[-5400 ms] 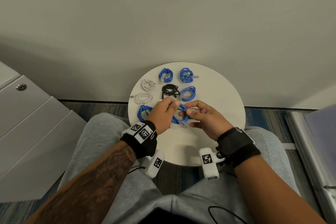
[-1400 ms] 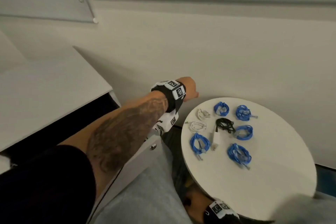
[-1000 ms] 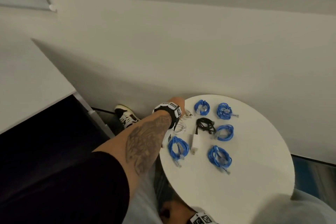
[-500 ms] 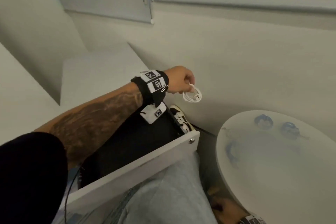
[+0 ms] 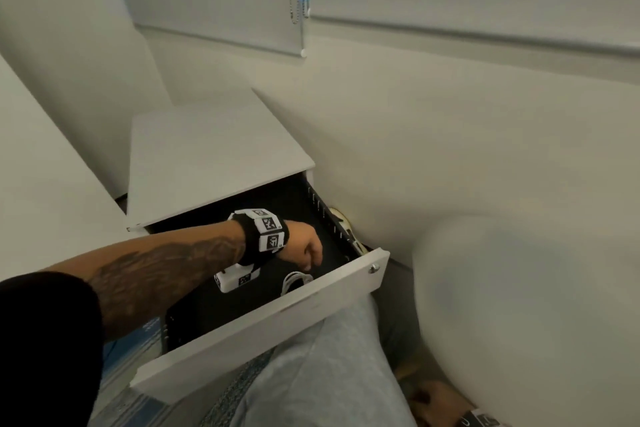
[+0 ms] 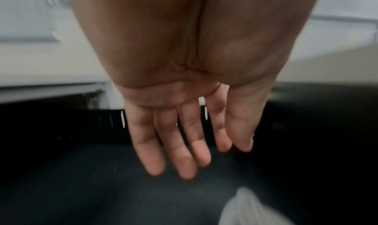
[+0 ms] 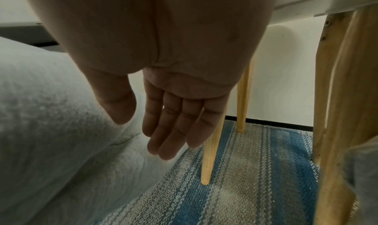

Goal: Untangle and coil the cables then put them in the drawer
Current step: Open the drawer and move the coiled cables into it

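Left forearm: a tattooed forearm (image 5: pixel 166 270) is extended from the lower left over the open drawer, with a black sleeve at the frame's edge.
Wrist band: a black band with white coded tags (image 5: pixel 265 236) is worn at the left wrist, and a small white camera block (image 5: pixel 235 281) is hung beneath it.
Drawer: the white-fronted drawer (image 5: pixel 263 326) is pulled out of a low white cabinet (image 5: pixel 214 152); its inside is black, and a small round lock is set near the front's right end.
Left hand: the left hand (image 5: pixel 306 248) is held inside the drawer, above its black floor; in the left wrist view the fingers (image 6: pixel 174 147) are seen straight and loosely spread, with nothing held between them.
White cable: a coiled white cable (image 5: pixel 294 282) is lain on the drawer floor, just below the fingertips and against the drawer's front wall; whether a fingertip touches it cannot be told. In the left wrist view it is seen only as a pale blur (image 6: pixel 245 207) at the lower edge.
Leg: a grey trouser leg (image 5: pixel 311 374) is seen just in front of the drawer.
Round table: a white round table (image 5: pixel 519 305) is blurred at the right, its top unreadable; wooden legs (image 7: pixel 210 147) are shown beneath it on a blue and grey striped carpet (image 7: pixel 245 188).
Right hand: the right hand (image 7: pixel 174 115) is hung below the table edge beside the grey leg, fingers straight and relaxed, nothing held.
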Available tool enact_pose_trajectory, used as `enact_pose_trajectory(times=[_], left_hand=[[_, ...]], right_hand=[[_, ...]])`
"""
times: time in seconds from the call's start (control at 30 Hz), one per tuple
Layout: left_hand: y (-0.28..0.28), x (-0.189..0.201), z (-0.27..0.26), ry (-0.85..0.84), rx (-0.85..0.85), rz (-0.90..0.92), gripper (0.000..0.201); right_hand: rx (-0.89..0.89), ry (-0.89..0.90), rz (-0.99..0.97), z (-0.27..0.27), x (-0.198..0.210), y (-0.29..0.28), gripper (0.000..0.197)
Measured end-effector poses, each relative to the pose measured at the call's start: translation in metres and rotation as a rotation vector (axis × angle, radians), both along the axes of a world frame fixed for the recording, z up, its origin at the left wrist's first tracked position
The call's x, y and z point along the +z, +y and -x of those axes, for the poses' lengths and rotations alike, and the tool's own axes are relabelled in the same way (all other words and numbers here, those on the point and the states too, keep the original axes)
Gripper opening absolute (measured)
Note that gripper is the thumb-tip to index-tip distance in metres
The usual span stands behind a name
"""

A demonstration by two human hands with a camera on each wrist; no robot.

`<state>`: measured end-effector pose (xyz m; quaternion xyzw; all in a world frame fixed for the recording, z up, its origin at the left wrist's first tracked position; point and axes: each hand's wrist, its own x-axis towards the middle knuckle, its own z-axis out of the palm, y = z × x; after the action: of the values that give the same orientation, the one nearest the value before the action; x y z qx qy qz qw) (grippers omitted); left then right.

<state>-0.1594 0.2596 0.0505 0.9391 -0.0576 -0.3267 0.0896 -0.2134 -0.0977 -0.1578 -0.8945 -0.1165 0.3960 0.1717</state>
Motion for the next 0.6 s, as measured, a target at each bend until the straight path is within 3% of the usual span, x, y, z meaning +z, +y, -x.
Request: enact_pose_trajectory(times=[0.03,0.13,0.27,0.37,0.5,0.6], left_hand=[[-0.005,0.013,-0.009,-0.042,0.003,0.001,0.025],[-0.037,0.059,-0.050,-0.241,0.055,0.167,0.018],[-0.118,0.092,-0.106,-0.344,0.069,0.422,0.013],[-0.181,0.070,-0.137,-0.334,-0.015,0.385,0.013],[-0.239,0.005,-0.167,-0.212,-0.167,0.024,0.031],[-0.254,-0.045,-0.194,-0.194,-0.172,-0.114,0.034]], right_hand=[[0.054,-0.059,-0.014,0.000,0.003,-0.002,0.013],[0.151,-0.165,0.021,-0.001,0.014,-0.004,0.045],[0.095,-0.122,-0.028,0.000,0.028,-0.007,0.029],[0.079,-0.110,-0.033,0.004,0.034,-0.008,0.030],[0.076,-0.151,-0.039,0.005,0.037,-0.010,0.041],[0.104,-0.131,-0.025,0.001,0.040,-0.011,0.042]])
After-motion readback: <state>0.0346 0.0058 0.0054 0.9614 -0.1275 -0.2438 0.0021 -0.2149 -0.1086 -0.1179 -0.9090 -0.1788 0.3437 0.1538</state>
